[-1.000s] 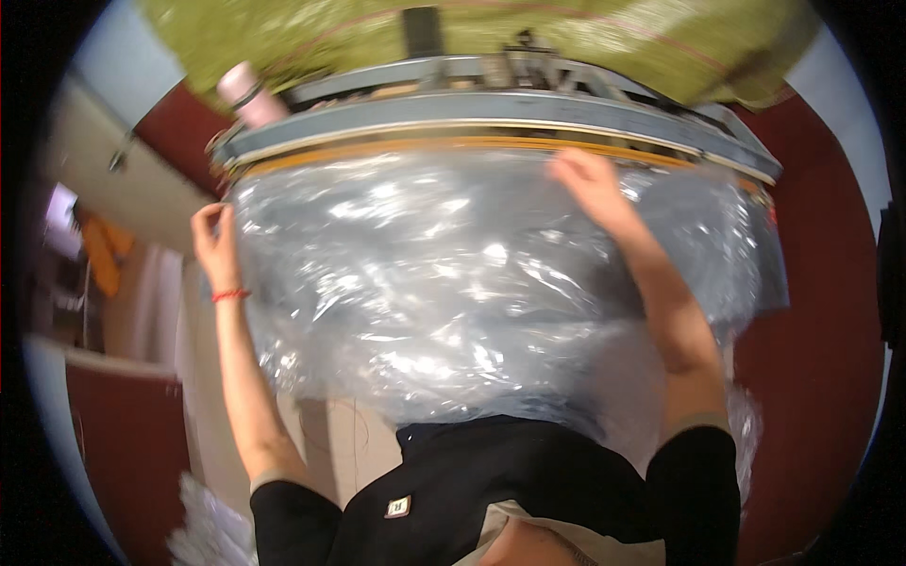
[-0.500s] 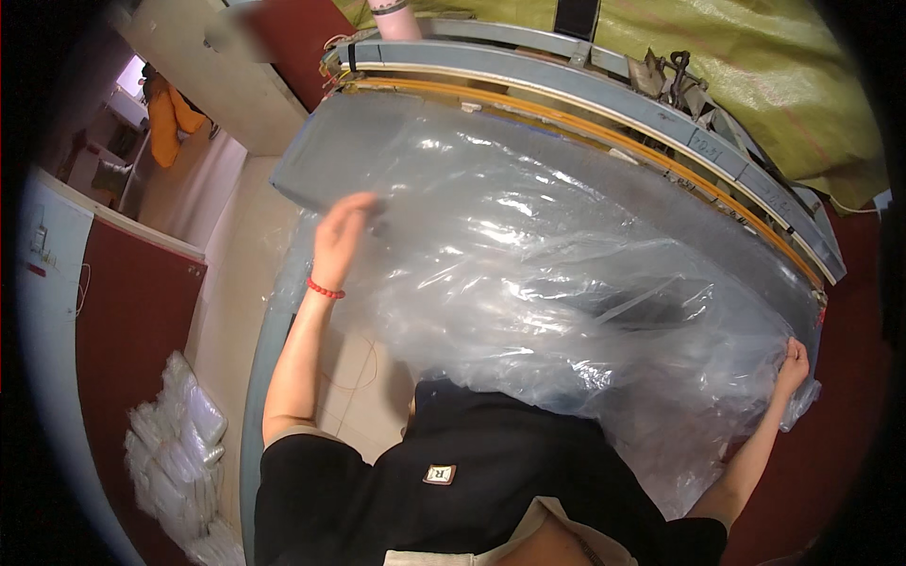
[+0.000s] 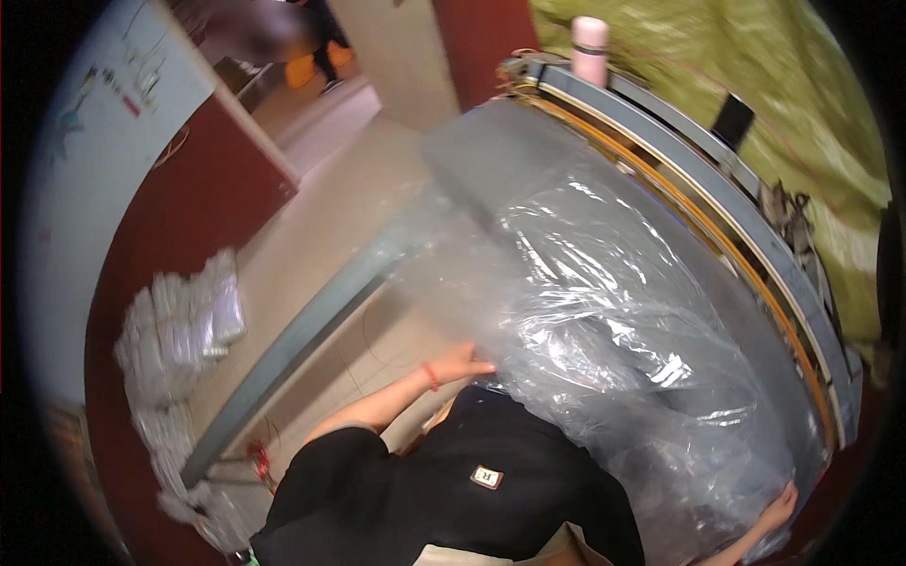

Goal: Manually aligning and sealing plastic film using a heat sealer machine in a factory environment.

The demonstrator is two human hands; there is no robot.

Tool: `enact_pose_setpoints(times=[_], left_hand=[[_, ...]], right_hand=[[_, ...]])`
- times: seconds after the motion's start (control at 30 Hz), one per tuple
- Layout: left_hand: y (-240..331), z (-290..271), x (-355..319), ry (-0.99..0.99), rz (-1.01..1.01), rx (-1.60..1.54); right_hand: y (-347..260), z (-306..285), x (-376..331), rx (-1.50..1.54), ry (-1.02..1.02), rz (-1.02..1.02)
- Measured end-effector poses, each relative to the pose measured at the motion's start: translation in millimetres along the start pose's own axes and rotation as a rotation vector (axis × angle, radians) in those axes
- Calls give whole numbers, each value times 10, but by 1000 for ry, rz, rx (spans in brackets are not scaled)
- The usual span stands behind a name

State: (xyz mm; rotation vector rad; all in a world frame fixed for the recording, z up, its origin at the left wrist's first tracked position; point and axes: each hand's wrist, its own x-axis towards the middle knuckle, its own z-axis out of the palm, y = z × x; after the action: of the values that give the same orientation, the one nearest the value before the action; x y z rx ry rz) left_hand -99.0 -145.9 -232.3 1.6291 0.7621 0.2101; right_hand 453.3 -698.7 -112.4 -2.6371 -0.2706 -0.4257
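Observation:
A clear, wrinkled plastic film [image 3: 623, 311] spreads over the long grey bed and hangs toward my body. My left hand [image 3: 462, 362], with a red bead bracelet at the wrist, is at the film's near left side, close to my shirt. Its fingers are curled at the film and the thumb points right; the film around it is hazy. My right hand [image 3: 778, 507] is at the far right end of the film, its fingers closed on the edge. Part of the right forearm lies outside the picture.
A grey rail [image 3: 293, 358] slants across the left. Several clear plastic bundles [image 3: 179, 325] lie on the floor beside a dark red panel [image 3: 189, 208]. A pink bottle [image 3: 590, 52] and a dark phone-like slab [image 3: 732, 121] are at the far side. Another person's leg [image 3: 326, 57] shows at the doorway.
My view has turned left. My left hand has come down from the film's far left part to beside my body. My right hand stays at the film's right end.

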Motion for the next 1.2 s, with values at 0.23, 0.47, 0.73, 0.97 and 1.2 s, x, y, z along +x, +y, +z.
enact_pose_setpoints(times=[0.23, 0.47, 0.73, 0.97, 1.2], left_hand=[[201, -100, 50, 338, 38, -235], [552, -585, 180, 809, 192, -557], [308, -1054, 539, 897, 296, -473], [1545, -1508, 1066, 1036, 382, 217], [2378, -1805, 1532, 1074, 400, 937]], right_hand=[[-435, 27, -162, 38, 165, -140], [-1006, -329, -435, 31, 363, -254], [-759, -190, -305, 124, 454, -400], [-669, -196, -297, -20, 414, -352], [-939, -281, -367, -33, 351, -223]])
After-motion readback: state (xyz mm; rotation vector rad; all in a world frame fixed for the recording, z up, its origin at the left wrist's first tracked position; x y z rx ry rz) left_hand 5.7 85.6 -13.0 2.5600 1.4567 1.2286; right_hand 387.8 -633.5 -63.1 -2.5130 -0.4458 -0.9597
